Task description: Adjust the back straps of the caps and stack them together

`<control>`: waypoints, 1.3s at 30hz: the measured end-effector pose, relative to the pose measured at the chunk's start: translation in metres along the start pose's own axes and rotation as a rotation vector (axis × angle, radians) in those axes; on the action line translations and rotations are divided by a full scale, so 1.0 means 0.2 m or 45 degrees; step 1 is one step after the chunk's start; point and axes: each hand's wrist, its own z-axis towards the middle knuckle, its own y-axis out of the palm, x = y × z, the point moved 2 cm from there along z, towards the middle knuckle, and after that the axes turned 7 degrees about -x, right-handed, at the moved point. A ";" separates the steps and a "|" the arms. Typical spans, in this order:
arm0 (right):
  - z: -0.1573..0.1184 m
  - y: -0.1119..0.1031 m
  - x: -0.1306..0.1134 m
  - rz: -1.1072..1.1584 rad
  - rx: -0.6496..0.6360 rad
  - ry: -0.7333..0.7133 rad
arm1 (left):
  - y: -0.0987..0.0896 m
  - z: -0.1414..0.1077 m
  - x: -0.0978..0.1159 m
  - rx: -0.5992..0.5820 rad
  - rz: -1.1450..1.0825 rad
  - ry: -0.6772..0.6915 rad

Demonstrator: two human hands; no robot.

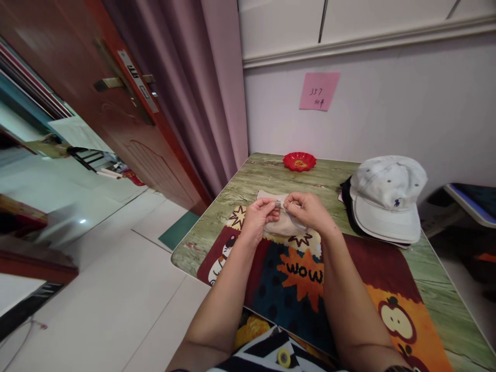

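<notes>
A beige cloth (284, 223) lies on a colourful cartoon mat (310, 279) on the table. My left hand (259, 217) and my right hand (308, 211) meet over it, fingertips pinched together on the cloth's upper edge, around a small grey piece (278, 204) that is too small to identify. Both hands hold the fabric slightly raised off the mat.
A white cap (387, 199) rests on dark caps at the right of the green wood-pattern table (267, 178). A red dish (299, 161) stands at the far edge. A pink note (318, 91) hangs on the wall. A curtain and open door are to the left.
</notes>
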 end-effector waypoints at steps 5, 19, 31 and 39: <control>0.00 -0.01 0.00 -0.085 0.017 0.000 | 0.02 0.00 -0.01 0.005 0.081 0.057; -0.03 -0.06 -0.02 -0.182 -0.020 -0.043 | 0.02 0.00 -0.02 -0.150 0.078 0.028; -0.03 -0.04 -0.04 -0.113 0.039 0.030 | 0.00 0.00 -0.01 -0.068 0.019 0.061; -0.04 -0.07 -0.01 0.018 -0.006 0.045 | 0.00 -0.02 0.01 -0.109 -0.010 0.045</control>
